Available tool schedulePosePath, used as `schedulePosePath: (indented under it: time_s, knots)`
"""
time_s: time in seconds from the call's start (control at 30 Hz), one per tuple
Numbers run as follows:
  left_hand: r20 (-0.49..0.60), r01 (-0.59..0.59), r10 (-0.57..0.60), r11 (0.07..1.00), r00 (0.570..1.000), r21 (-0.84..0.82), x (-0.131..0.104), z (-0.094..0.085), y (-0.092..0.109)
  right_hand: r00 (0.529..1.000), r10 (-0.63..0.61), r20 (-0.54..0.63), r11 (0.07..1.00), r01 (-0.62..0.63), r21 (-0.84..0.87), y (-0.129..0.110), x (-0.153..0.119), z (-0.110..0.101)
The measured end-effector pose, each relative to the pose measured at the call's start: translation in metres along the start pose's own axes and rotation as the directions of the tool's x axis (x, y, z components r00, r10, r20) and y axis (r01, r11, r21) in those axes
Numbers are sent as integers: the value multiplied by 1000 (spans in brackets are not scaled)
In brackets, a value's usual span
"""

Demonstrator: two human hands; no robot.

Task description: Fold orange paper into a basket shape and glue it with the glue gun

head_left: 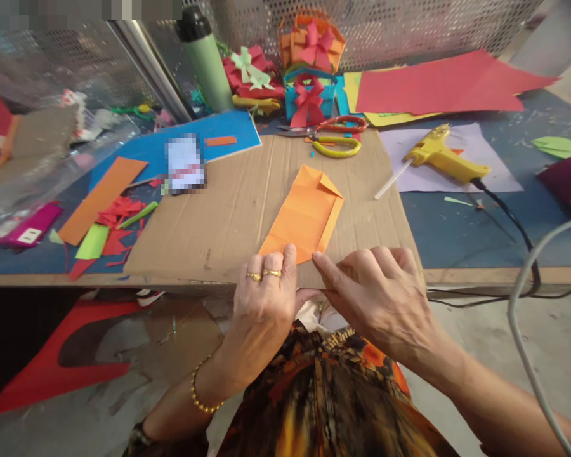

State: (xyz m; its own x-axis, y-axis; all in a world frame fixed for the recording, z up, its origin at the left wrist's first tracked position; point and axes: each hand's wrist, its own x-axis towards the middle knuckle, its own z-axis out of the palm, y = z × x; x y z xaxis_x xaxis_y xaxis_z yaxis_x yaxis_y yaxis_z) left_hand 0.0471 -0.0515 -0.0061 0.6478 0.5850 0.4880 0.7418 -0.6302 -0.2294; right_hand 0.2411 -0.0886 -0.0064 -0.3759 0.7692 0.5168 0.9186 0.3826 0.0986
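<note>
A folded piece of orange paper (301, 212) lies slanted on a sheet of brown cardboard (209, 235) at the table's front edge. Creases cross it, and its right side and far right corner are folded over. My left hand (266, 298), with two rings, is closed on the near left end, fingers curled down over the paper. At the near right corner, my right hand (380, 292) grips the paper with its index fingertip on top and the other fingers curled. Both thumbs are mostly hidden below my fingers.
Yellow-handled scissors (336, 147) and red-handled scissors (345, 124) lie beyond the paper. A yellow glue gun (445, 155) rests at right, its black cord (509, 216) trailing off the edge. Paper scraps (117, 219), a phone (185, 164) and a green bottle (208, 70) are on the left.
</note>
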Motion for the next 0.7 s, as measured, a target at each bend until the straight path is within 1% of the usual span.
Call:
schedulePosePath:
  time_s: [0.17,0.4,0.53,0.7]
  knots:
    - [32,-1,0,999,999,33,0,-3,2,1000,-9,2,1000,9,0,1,-1,1]
    - [47,-52,48,996,998,75,4,-5,2,999,-45,-28,999,45,-2,4,-2,3]
    - [52,-72,67,991,996,112,5,-5,2,998,-43,-54,999,44,26,5,-5,5]
    - [76,-99,90,986,993,131,6,-6,1,992,-33,-124,998,40,56,7,-10,11]
